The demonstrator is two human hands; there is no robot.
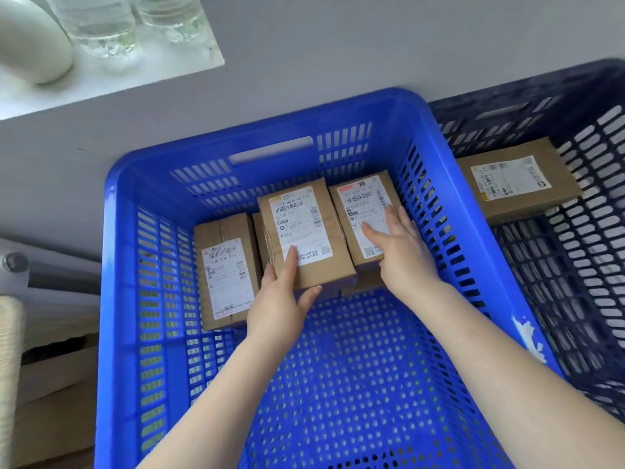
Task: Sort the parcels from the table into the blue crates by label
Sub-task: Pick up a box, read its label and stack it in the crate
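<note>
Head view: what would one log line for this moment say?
stage: placing | left hand: grips middle parcel | right hand: flat on right parcel | place: bright blue crate

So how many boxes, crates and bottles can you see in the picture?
Cardboard parcels: 4 in plain view, namely the left parcel, the middle parcel and the right parcel in the bright blue crate, plus one parcel in the dark blue crate.
Crates: 2
Clear bottles: 2
Total: 8
</note>
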